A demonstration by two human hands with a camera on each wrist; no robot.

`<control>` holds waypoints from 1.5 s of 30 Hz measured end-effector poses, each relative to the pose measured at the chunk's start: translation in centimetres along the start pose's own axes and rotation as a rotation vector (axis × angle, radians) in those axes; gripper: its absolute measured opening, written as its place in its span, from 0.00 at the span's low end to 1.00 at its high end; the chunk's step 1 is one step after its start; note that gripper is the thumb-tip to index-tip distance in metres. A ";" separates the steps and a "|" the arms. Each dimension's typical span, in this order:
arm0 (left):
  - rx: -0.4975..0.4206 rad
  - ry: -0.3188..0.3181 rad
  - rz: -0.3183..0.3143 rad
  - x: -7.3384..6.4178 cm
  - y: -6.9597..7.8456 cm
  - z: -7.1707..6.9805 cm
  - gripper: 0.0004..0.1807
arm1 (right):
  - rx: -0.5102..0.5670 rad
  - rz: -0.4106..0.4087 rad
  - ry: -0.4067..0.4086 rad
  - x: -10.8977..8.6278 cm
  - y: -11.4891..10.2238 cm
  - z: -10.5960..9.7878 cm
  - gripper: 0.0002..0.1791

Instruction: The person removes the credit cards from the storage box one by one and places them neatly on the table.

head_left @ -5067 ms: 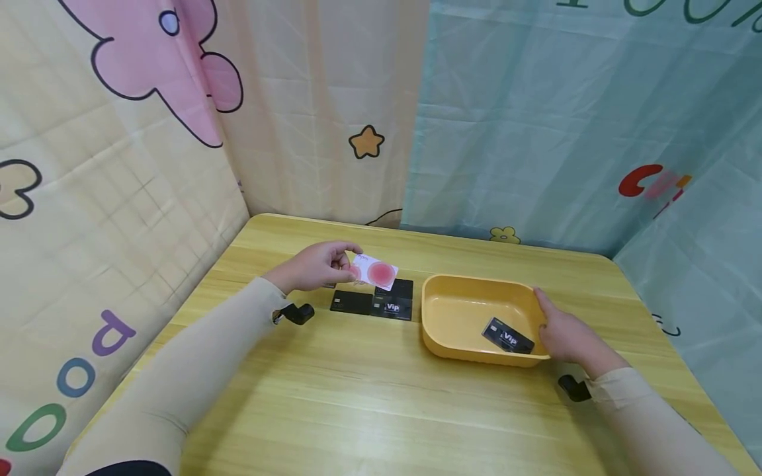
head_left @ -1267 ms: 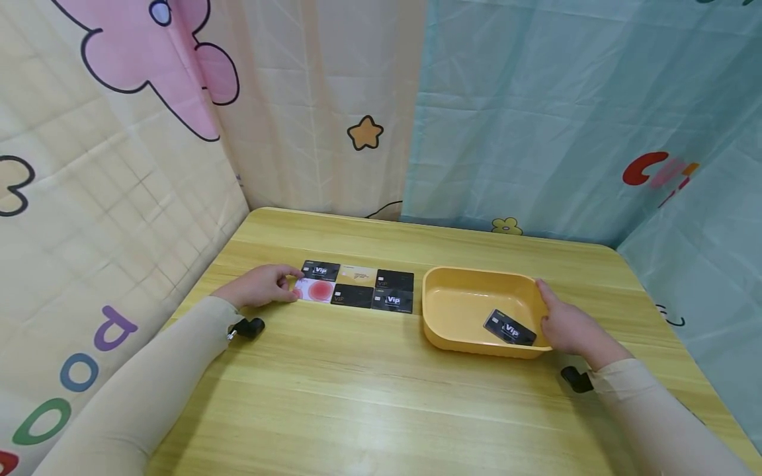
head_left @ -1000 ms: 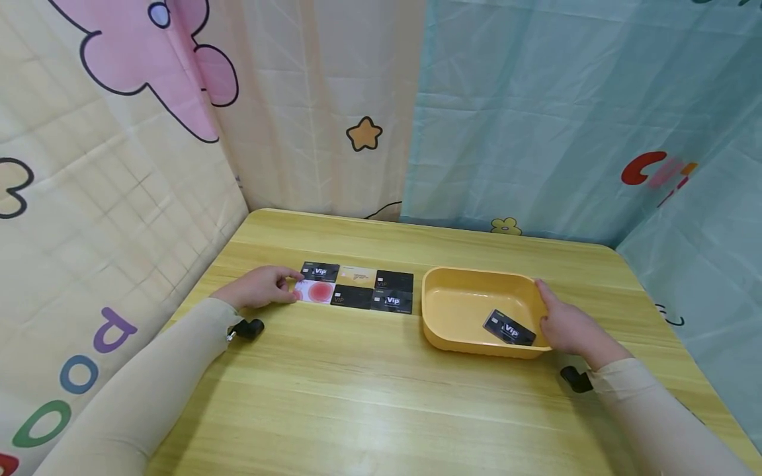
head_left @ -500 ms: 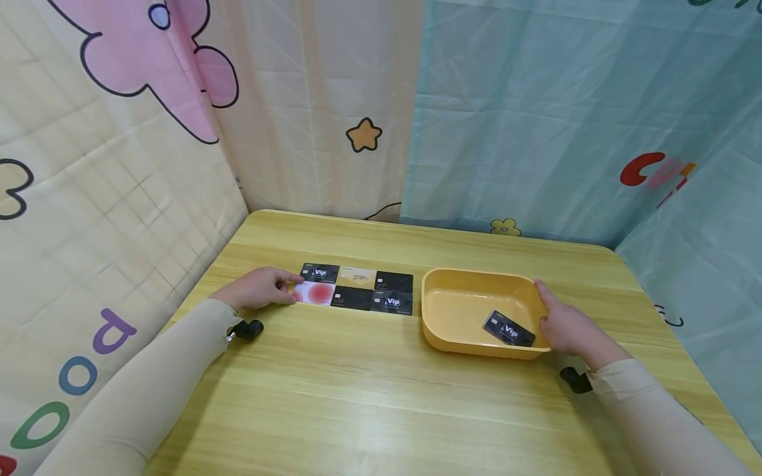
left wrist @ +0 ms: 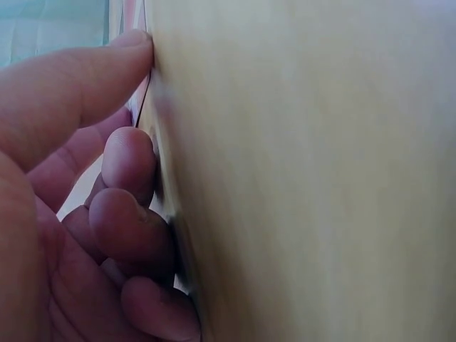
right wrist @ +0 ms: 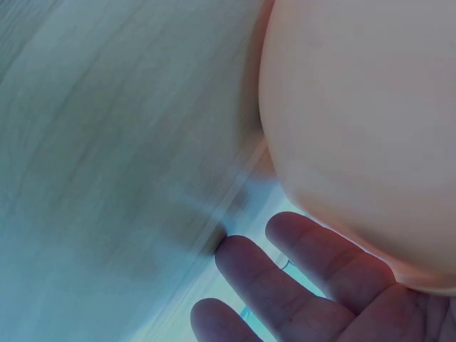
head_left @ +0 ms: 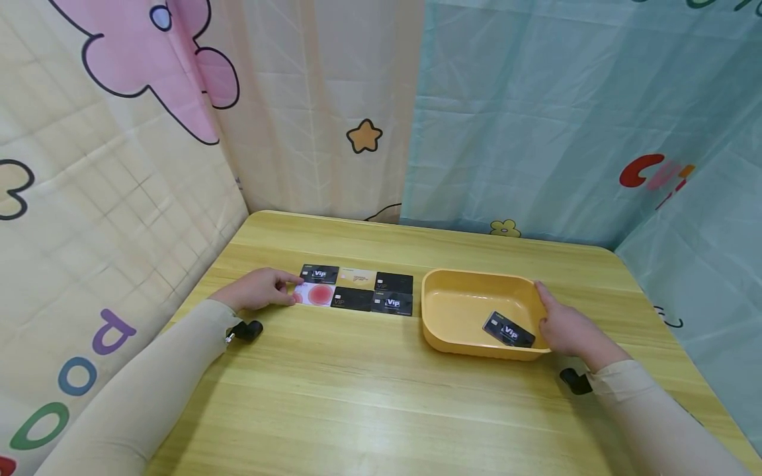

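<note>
My left hand is at the left end of a white card with red circles. Its index finger and thumb pinch the card's short side, and the card lies flat on the table. In the left wrist view the thumb is at the tabletop and the other fingers are curled. My right hand holds the right rim of a yellow plastic tray; in the right wrist view several fingertips show outside its wall. A black Vip card lies slanted inside the tray.
Beside the white card, several cards form two tight rows: a black Vip card, a gold card, and dark cards up to the tray's left side. Printed curtains enclose the wooden table behind and at the sides.
About five seconds ago my left hand held the white card raised over the dark cards; it has moved left and down, laying it at the lower row's left end. Little has moved since.
</note>
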State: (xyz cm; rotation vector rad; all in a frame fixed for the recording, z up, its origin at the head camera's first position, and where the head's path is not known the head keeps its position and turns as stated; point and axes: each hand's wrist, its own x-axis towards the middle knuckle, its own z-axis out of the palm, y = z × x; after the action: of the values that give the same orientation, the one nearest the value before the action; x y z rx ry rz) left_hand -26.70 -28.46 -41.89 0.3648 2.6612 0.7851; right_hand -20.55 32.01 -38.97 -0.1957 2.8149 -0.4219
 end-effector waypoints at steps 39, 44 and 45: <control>-0.016 0.001 0.027 0.1 -0.1 0.0 0.29 | -0.013 -0.030 0.009 -0.1 0.2 0.0 0.42; -0.009 0.009 0.035 0.1 -0.2 0.0 0.29 | -0.007 -0.024 0.003 -0.1 0.1 -0.1 0.42; -0.008 0.011 0.036 0.1 -0.2 0.0 0.29 | -0.007 -0.022 0.002 -0.1 0.1 -0.1 0.42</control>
State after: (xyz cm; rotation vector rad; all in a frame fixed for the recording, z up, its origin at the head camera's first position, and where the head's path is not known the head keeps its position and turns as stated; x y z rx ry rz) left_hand -26.77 -28.55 -42.03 0.4080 2.6675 0.8105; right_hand -20.52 32.17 -38.93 -0.2280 2.8187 -0.4168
